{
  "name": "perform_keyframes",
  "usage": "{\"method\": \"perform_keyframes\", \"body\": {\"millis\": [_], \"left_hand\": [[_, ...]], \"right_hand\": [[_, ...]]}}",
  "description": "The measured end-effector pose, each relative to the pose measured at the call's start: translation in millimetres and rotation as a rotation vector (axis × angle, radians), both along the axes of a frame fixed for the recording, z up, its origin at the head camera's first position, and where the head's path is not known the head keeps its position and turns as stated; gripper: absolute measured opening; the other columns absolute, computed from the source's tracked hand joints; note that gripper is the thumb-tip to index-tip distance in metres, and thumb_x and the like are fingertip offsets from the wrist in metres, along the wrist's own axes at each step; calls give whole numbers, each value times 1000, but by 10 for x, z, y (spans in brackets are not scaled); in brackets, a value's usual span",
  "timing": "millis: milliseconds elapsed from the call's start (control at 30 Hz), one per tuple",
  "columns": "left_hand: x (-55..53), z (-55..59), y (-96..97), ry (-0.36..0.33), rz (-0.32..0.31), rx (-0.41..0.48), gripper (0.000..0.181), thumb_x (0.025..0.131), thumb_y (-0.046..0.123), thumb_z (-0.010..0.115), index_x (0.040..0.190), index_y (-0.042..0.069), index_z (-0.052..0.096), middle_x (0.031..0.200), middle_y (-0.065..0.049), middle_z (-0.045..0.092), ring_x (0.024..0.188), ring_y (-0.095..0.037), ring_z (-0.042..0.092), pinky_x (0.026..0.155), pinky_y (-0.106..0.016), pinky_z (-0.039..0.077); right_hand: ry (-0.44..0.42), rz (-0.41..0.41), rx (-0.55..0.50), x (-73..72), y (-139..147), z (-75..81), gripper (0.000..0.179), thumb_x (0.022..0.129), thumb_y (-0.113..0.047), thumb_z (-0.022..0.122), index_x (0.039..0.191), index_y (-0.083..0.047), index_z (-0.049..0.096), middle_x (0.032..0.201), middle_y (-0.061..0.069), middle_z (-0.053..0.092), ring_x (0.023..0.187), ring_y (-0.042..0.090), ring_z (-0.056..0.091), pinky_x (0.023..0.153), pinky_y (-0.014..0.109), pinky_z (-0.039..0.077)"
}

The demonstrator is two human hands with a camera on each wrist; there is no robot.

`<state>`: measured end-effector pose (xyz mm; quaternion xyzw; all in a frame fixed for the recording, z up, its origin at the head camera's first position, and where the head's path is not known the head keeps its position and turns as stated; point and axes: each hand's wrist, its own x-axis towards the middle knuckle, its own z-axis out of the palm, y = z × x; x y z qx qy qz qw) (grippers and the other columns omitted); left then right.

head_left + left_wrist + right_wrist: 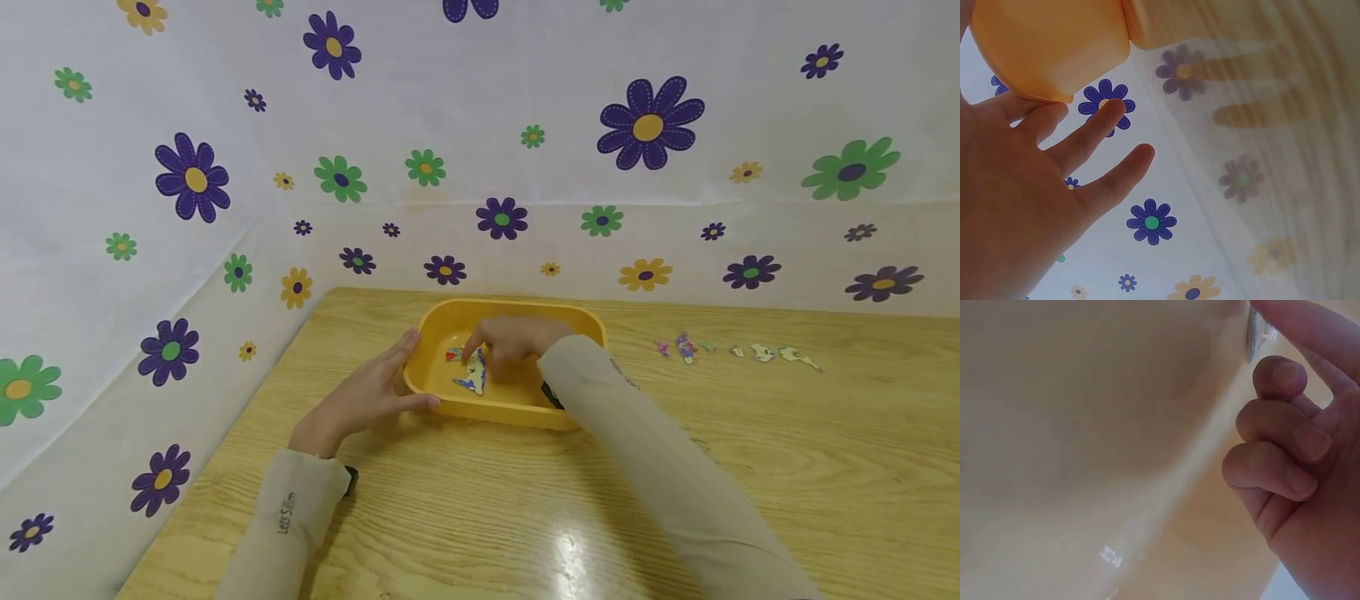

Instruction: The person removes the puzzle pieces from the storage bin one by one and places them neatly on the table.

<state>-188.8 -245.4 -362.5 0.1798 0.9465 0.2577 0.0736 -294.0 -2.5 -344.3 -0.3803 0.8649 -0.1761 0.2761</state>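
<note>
A yellow plastic tub [495,410] sits on the wooden table. My left hand [363,400] steadies its left end, thumb along the near side and fingers against the left wall. In the left wrist view, two outer fingers [1129,165] stretch out past the tub. My right hand [517,337] reaches inside, its straight index finger touching a flat printed cutout with blue edges [474,379]. The right wrist view shows the other fingers [1272,472] curled toward the palm. A small red and green patch [453,355] lies by that fingertip; I cannot tell whether it is a separate piece.
Right of the tub, small pink and purple cutouts [686,348] lie in line with several pale ones [762,353]. The table [450,517] meets a flower-printed sheet [555,175] behind and to the left. A dark object [552,395] shows under the right sleeve.
</note>
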Motion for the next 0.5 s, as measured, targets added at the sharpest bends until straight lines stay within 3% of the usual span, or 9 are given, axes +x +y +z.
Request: {"method": "perform_keyframes", "body": {"millis": [167,367,500], "left_hand": [[-5,2,-5,10,-4,-9,110,86,62,72,162,8,16,169,-10,10,152,-37,17,120,-57,20],[2,0,-6,11,-11,-2,109,86,61,73,162,7,16,169,-11,11,152,-36,17,120,-56,20],[8,-2,-7,11,-10,6,110,86,61,73,162,7,16,169,-11,11,152,-37,16,120,-56,20]], "right_hand": [[17,-25,6,14,-13,-47,58,82,4,70,135,-19,68,113,9,60,70,16,47,53,22,40],[64,-38,24,45,-32,-48,49,84,2,74,129,-17,71,110,7,61,90,21,52,67,24,45],[117,-37,35,56,-32,-50,39,85,-2,75,122,-16,74,104,5,61,92,21,50,73,27,44]]}}
